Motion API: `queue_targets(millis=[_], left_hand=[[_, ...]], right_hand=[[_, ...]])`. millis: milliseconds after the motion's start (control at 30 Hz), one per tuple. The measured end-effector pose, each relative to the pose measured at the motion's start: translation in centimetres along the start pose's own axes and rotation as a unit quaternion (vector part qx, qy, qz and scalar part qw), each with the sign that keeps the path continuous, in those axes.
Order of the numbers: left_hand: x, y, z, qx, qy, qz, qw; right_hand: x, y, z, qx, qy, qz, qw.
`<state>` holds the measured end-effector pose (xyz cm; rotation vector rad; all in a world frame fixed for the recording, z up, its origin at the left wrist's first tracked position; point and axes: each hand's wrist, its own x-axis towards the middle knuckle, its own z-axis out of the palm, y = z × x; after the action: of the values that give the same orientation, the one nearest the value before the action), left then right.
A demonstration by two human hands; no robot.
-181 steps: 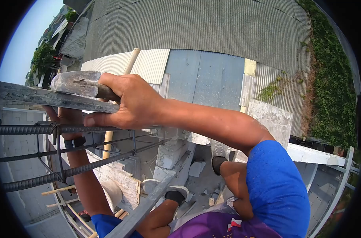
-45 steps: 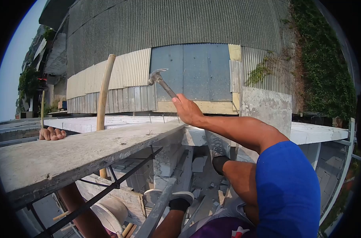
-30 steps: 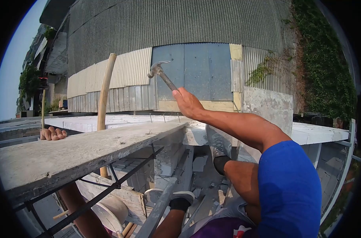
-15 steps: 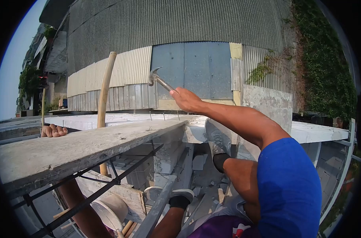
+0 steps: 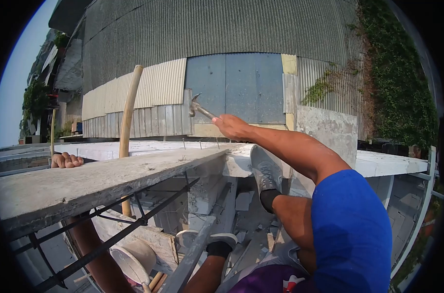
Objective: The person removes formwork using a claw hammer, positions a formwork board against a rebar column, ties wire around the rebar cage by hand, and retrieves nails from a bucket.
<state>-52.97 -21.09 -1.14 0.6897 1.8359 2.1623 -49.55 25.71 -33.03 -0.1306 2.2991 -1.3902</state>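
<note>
My right hand (image 5: 230, 127) is wrapped round the handle of a claw hammer (image 5: 196, 105), whose head is raised above the far end of a grey concrete-like board (image 5: 100, 172). Several nails (image 5: 201, 145) stick up along the board's far edge, below and around the hammer. At the left, my left hand (image 5: 66, 160) curls its fingers over the far edge of the board. The arm reaches there from beneath, and the palm and thumb are hidden.
Under the board runs a dark rebar frame (image 5: 102, 250). A bamboo pole (image 5: 129, 115) stands behind it. A bucket (image 5: 136, 254) is lower left, near a metal bar (image 5: 198, 251). One shoe (image 5: 266, 171) rests beside a white ledge (image 5: 392, 163); rubble lies below.
The hammer head has dropped slightly and shifted a little to the right, with my right hand lower too. My left hand stays at the board's edge.
</note>
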Motion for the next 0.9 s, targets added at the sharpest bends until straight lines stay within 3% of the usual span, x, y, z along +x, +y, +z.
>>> queue_targets(millis=[67, 167, 267, 333, 400, 500, 600, 700, 800, 867, 900], left_hand=[[0.2, 0.0, -0.2, -0.024, -0.019, -0.007, 1.000], [0.0, 0.1, -0.4, -0.026, -0.028, -0.011, 0.999], [-0.1, 0.2, -0.7, -0.019, -0.025, -0.014, 0.999], [-0.1, 0.1, -1.3, -0.020, -0.031, -0.016, 0.999], [0.0, -0.1, -1.9, -0.022, -0.047, -0.014, 0.999], [0.4, 0.1, -0.7, -0.029, -0.067, -0.013, 0.997], [0.1, 0.4, 1.8, -0.015, -0.005, -0.010, 1.000], [0.1, 0.6, 3.8, 0.004, 0.020, -0.002, 1.000], [0.0, 0.5, 3.4, 0.013, 0.024, 0.005, 1.000], [-0.1, 0.3, 1.2, 0.002, -0.010, 0.000, 1.000], [-0.1, 0.2, 0.2, -0.004, -0.028, -0.004, 1.000]], right_hand=[[-0.4, -4.4, -2.6, 0.122, 0.054, 0.104, 0.986], [1.4, -4.7, -2.1, 0.095, 0.256, 0.013, 0.962], [-1.4, -4.6, 0.2, 0.116, 0.204, 0.088, 0.968], [-2.2, 0.7, 4.4, 0.021, 0.092, 0.049, 0.994], [-2.6, 2.7, 5.5, -0.084, -0.094, 0.074, 0.989], [-3.7, -2.2, 1.6, 0.035, -0.132, 0.215, 0.967], [-1.0, -1.4, -0.1, 0.047, -0.022, 0.104, 0.993], [0.2, -3.3, -0.8, 0.086, 0.204, 0.024, 0.975], [-0.7, -4.5, 1.5, 0.134, 0.286, 0.047, 0.948], [-2.2, -1.4, 4.6, 0.069, 0.188, 0.097, 0.975], [-2.6, 0.2, 4.7, 0.001, 0.026, 0.109, 0.994]])
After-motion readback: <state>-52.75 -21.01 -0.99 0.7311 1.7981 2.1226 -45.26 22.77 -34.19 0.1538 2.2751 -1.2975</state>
